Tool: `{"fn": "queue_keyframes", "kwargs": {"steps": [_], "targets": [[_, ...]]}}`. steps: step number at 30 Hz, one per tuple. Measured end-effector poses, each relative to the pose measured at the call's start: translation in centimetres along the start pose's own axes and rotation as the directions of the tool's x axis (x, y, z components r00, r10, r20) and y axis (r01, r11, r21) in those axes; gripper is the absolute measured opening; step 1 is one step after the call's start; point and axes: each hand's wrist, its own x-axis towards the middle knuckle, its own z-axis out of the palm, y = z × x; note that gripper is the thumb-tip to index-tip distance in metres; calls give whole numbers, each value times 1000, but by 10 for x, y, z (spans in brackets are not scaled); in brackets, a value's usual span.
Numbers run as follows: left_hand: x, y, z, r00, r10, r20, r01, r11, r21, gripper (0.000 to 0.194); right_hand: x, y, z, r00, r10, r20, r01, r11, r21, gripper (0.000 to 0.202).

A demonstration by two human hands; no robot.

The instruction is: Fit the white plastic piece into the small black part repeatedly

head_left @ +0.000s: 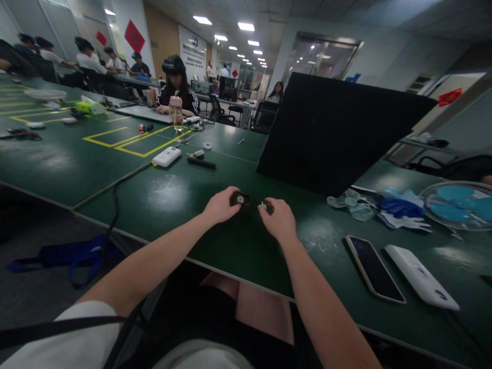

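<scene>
My left hand (223, 205) grips a small black part (242, 198) with a pale round disc on its face, just above the green table (215, 246). Between the thumb and finger of my right hand (280, 218) is a small whitish piece (262, 205) with a thin pin standing up from it. A short gap separates the two held parts. The fingers of both hands are closed, and the fine detail of each part is too small to make out.
A large black panel (330, 133) stands tilted beyond my right hand. Rightward lie a phone (374, 269), a white device (422, 277), gloves (403, 212) and a fan (459, 205). Another white device (166, 157) and a black bar (202, 163) lie ahead left. A person (175, 92) sits across.
</scene>
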Motion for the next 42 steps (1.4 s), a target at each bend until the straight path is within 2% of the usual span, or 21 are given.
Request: {"fn": "queue_keyframes", "kwargs": {"steps": [2, 3, 7, 11, 15, 20, 22, 26, 30, 33, 36, 39, 42], "targets": [[2, -3, -2, 998, -39, -46, 39, 999, -1, 49, 5, 8, 8, 999, 36, 30, -35, 999, -38, 53], [2, -4, -2, 997, -47, -55, 47, 999, 1, 48, 7, 12, 12, 998, 36, 53, -33, 998, -53, 54], [2, -5, -1, 999, -40, -37, 41, 999, 24, 49, 10, 24, 18, 987, 18, 161, -14, 1000, -27, 30], [0, -2, 2, 999, 40, 28, -42, 996, 81, 48, 5, 18, 8, 994, 7, 111, -21, 992, 124, 40], [-3, 4, 3, 985, 128, 117, -141, 984, 113, 47, -1, -1, 0, 985, -168, 28, 156, 956, 248, 18], [-5, 8, 1, 985, 69, 160, -94, 984, 149, 47, -1, -11, 5, 936, -349, 43, 335, 921, 199, 23], [-5, 7, 1, 986, 47, 162, -72, 985, 155, 46, -1, -10, 6, 928, -367, 62, 349, 916, 199, 25], [-4, 6, 2, 986, 29, 161, -53, 988, 146, 46, -1, -7, 5, 946, -313, 84, 294, 938, 186, 25], [-5, 7, 2, 984, 44, 170, -64, 991, 115, 48, -3, -10, 4, 910, -394, 130, 380, 917, 119, 26], [-5, 8, 2, 985, 33, 171, -51, 993, 102, 49, -5, -14, 4, 896, -425, 128, 409, 903, 132, 31], [-4, 8, 3, 986, 23, 168, -39, 995, 96, 49, -7, -16, 3, 908, -415, 57, 400, 900, 175, 33], [-3, 7, 4, 987, 19, 160, -33, 996, 84, 49, -6, -13, 1, 951, -308, 3, 303, 939, 160, 27], [-3, 5, 4, 988, 29, 151, -39, 997, 68, 47, -4, -7, -1, 980, -194, 54, 185, 973, 136, 19]]}}
